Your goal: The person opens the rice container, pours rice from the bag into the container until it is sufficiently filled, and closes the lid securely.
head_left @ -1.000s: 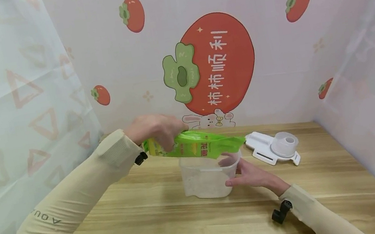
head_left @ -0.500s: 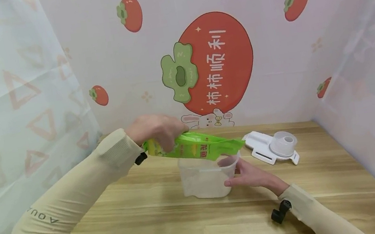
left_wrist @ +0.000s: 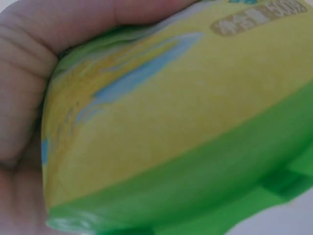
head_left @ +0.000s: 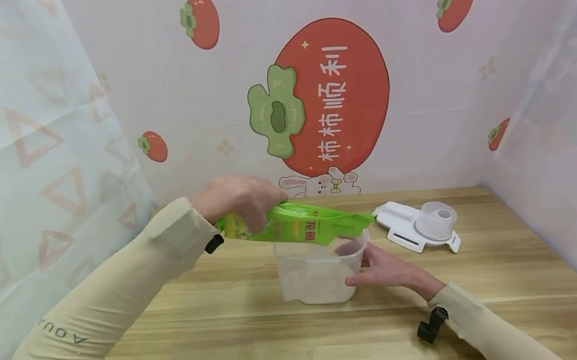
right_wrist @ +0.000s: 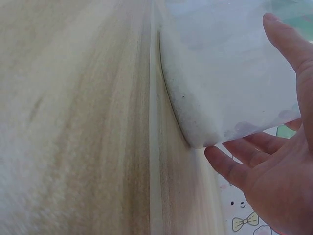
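My left hand grips a green and yellow printed plastic bag from above. The bag lies on its side, its far end over the rim of a clear plastic container. In the left wrist view, curled fingers wrap the bag's edge, and the print includes a 500 marking. My right hand holds the container's right side, thumb in front and fingers behind. A whitish, grainy layer shows low inside the container in the right wrist view. The bag's mouth hides part of the rim.
Right of the container, a white lid lies on the wooden table, with a translucent cup on it. Printed cloth walls enclose the table at the back, left and right.
The bag in my left hand has shifted very slightly left since half a second ago. My right hand and the container have stayed in place.
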{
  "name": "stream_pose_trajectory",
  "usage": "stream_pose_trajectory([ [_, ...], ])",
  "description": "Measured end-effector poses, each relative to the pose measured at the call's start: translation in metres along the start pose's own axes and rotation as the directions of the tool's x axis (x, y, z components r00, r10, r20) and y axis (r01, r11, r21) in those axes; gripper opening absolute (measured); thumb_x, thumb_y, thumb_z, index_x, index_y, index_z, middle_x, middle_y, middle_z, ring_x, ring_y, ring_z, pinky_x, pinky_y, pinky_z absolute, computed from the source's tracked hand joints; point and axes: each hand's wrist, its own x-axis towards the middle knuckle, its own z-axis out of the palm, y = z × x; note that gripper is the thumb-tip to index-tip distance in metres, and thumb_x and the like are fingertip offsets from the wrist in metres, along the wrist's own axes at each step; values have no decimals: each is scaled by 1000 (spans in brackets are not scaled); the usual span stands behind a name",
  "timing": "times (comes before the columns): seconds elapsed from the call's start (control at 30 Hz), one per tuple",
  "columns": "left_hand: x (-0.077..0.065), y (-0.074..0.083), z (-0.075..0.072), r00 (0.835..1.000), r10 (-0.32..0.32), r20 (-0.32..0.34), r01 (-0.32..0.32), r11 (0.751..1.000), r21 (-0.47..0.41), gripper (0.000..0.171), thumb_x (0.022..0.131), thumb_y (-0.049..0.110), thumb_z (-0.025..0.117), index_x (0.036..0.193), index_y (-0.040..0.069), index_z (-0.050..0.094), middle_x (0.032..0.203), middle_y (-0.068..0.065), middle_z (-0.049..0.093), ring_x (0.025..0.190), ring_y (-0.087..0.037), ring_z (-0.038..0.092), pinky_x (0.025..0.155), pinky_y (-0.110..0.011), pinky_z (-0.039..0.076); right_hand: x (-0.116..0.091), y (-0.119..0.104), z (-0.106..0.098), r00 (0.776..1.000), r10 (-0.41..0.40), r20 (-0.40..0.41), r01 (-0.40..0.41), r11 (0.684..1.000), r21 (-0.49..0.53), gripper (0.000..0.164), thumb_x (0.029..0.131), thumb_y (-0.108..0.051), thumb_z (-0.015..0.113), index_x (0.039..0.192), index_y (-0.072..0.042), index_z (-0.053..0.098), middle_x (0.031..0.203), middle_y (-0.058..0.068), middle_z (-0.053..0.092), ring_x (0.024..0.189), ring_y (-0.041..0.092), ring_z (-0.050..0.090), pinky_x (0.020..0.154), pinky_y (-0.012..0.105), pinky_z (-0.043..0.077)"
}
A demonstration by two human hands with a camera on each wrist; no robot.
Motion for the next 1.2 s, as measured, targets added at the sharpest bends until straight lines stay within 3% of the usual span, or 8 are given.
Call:
stream_pose_trajectory([
  [0.3, -3, 0, -4, 1000, -11, -8, 12, 999, 39, 45, 76, 3, 70, 115, 21, 56, 101, 1, 63, 89, -19, 61, 74, -31, 53, 0, -1, 0, 999, -40, 0, 40, 999, 19, 89, 84, -17, 77, 152, -7, 20, 142, 25, 47, 128, 39, 50, 105, 56, 42],
  [0.77, -14, 5, -20, 999, -35, -9, 35, 996, 76, 41, 76, 3, 66, 112, 21, 57, 97, 0, 65, 82, -19, 64, 66, -29, 53, -1, 0, -1, 999, -43, -5, 43, 999, 16, 88, 84, -16, 78, 151, -11, 20, 141, 24, 49, 129, 37, 50, 105, 57, 42],
  [1.0, -16, 7, -23, 998, -55, 1, 55, 996, 65, 47, 75, 6, 72, 117, 22, 56, 101, 0, 66, 84, -20, 66, 66, -30, 55, -1, -2, 0, 999, -36, -6, 36, 999, 23, 88, 83, -16, 78, 150, -13, 21, 141, 22, 50, 130, 37, 49, 105, 54, 42],
  [1.2, -15, 10, -23, 998, -65, 15, 64, 996, 62, 43, 76, 6, 71, 113, 22, 56, 101, 1, 65, 86, -20, 66, 66, -30, 55, -1, -1, -1, 999, -50, 0, 50, 999, 16, 87, 84, -17, 78, 149, -13, 21, 140, 23, 50, 130, 38, 49, 105, 56, 42],
])
